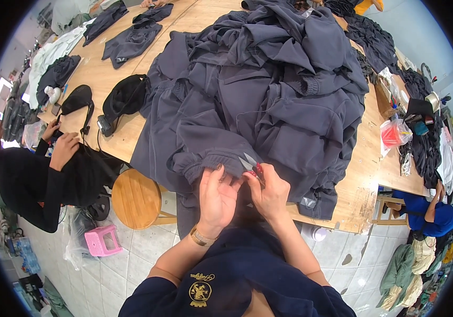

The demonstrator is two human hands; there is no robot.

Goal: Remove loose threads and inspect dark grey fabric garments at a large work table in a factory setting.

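In my right hand (269, 194) is a pair of thread snips (249, 164) with red handles; the pointed blades are parted and aim up and left, over the fabric. My left hand (218, 199) is turned palm up, its fingers curled at the gathered elastic edge (213, 160) of a dark grey garment. Both hands are close together at the near side of a big heap of dark grey garments (295, 111). Loose thread ends hang on some of the cloth. Any thread between my fingers is too small to make out.
The heap lies on a wooden table (361, 174). On its left are a black cap-like bag (126, 95) and a black visor (77, 99). A round wooden stool (135, 199) and pink plastic stool (103, 241) stand below. A person in black (31, 174) works at left, another in blue (437, 216) at right.
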